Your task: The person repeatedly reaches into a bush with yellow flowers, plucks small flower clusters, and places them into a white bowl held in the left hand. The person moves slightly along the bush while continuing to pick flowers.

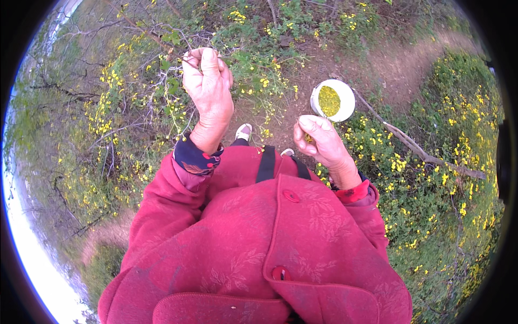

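Over brown soil and shrubs, I see the left hand pinching a twig at eleven o'clock, the right hand curled round blossoms at two.

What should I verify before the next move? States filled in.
1. Left hand on thin brown woody branch: ok, fingers closed at it.
2. Small yellow blossoms in right hand: ok, yellow shows within the curled grip.
3. Round white bucket upright: ok, mouth faces up.
4. Right hand over bucket's mouth: not ok, it's on the near side.
5. Bucket steady: cannot tell, base hidden.
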Demonstrator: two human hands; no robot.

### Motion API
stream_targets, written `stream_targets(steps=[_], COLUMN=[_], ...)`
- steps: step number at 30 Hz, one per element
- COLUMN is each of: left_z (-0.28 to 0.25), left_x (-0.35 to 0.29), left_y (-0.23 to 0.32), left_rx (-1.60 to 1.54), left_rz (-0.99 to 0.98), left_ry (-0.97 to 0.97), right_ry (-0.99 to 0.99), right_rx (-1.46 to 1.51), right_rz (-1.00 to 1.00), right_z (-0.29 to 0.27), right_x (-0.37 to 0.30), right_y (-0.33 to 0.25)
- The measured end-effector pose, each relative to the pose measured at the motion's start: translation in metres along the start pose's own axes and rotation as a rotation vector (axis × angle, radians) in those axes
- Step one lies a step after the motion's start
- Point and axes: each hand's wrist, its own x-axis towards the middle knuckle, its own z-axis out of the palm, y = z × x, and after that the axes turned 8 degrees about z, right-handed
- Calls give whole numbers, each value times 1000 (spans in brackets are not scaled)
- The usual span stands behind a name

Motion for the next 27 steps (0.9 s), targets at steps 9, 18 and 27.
stream_targets(steps=[9,18,27], left_z=[6,-8,-14], left_x=[-13,4,11], left_y=[-5,2,1], left_rx=[122,-47,-97], left_rz=[114,-89,-138], left_ry=[-67,56,72], right_ry=[180,60,41], right_rx=[-273,-135,-238], right_rz=[10,43,90], right_z=[36,19,29], right_x=[26,9,6], right_y=[-5,4,16])
